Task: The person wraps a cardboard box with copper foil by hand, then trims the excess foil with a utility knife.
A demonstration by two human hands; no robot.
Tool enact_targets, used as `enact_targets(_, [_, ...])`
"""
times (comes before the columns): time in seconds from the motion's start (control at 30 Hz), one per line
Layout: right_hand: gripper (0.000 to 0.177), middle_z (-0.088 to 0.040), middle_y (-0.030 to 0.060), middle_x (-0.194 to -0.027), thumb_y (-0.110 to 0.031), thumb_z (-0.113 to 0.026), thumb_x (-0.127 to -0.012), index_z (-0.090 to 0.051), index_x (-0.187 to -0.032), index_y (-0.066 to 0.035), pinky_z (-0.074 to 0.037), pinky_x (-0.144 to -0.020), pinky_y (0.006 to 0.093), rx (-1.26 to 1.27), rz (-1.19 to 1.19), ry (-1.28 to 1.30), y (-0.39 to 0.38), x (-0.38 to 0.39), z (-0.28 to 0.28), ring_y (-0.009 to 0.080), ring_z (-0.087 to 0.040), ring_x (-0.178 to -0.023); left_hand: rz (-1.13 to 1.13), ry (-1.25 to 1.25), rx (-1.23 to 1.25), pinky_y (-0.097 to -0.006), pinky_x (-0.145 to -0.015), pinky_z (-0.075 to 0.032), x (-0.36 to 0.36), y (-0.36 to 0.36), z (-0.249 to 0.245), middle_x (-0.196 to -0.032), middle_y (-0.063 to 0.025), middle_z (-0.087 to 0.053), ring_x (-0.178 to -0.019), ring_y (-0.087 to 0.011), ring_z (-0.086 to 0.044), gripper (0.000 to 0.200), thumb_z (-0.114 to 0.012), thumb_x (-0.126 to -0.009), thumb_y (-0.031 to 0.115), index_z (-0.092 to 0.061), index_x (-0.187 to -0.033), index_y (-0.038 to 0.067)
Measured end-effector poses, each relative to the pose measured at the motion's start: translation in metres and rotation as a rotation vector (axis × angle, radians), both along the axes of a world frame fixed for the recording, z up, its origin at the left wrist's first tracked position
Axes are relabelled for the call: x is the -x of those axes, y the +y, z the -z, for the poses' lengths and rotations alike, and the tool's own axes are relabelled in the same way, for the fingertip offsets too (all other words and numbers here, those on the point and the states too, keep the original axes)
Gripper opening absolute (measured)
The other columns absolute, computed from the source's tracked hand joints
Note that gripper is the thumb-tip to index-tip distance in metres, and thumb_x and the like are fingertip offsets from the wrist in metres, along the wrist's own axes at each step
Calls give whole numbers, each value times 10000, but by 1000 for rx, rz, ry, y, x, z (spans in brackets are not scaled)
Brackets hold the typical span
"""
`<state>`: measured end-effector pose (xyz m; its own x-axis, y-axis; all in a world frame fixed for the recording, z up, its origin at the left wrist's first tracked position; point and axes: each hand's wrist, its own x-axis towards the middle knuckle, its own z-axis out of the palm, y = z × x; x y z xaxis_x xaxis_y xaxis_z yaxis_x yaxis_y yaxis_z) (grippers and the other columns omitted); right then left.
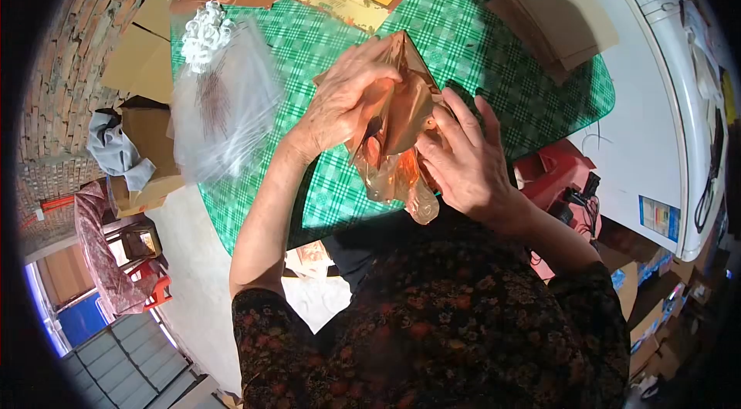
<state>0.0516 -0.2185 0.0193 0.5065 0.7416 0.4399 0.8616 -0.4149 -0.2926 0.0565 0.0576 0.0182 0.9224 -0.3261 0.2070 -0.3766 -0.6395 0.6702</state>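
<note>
Fingers of both hands on the copper-colored foil [407, 117].
Left hand [345, 96]: fingers curled, gripping the upper left side. Right hand [468, 164]: fingers moderately spread, tips against the right edge; thumb contact appears hidden. The foil is between the hands, over the green checked tablecloth [328, 197].
</note>
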Motion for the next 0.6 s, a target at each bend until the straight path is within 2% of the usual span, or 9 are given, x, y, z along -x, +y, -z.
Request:
enact_targets(0.13, [341,-612,228,-1367,-195,-731,-899,-735,-1173,8,-302,-1206,597,-60,-60,16,2,-3,0,387,-512,-1415,-28,16,-28,-535,-1319,-219,2,-1,-2,-1716,-88,-385,-1598,-373,-296,337,-629,-1034,312,-633,-1345,181])
enact_targets(0.23, [348,-597,242,-1366,-132,-731,-884,-702,-1186,40,-369,-1177,579,-101,-99,53,3,-6,1,413,-550,-1366,-28,-56,-14,-526,-1252,-316,1,-3,-2,-1672,-155,-435,-1526,-407,-395,286,-674,-994,200,-643,-1273,149])
enact_targets(0.5, [404,-534,251,-1409,-16,-705,-850,-596,-1232,52,-490,-1102,508,-224,-65,189,10,-17,22,452,-581,-1279,-18,-41,17,-527,-1271,-297,2,-3,-4,-1676,-141,-437,-1540,-397,-386,274,-666,-1013,207,-637,-1279,148])
enact_targets(0.6, [400,-563,271,-1428,-88,-716,-856,-634,-1224,48,-389,-1195,553,-111,-26,75,13,-19,20,433,-535,-1374,-23,-31,19,-532,-1289,-273,1,-3,-2,-1682,-129,-434,-1552,-382,-378,270,-664,-1017,208,-634,-1279,151])
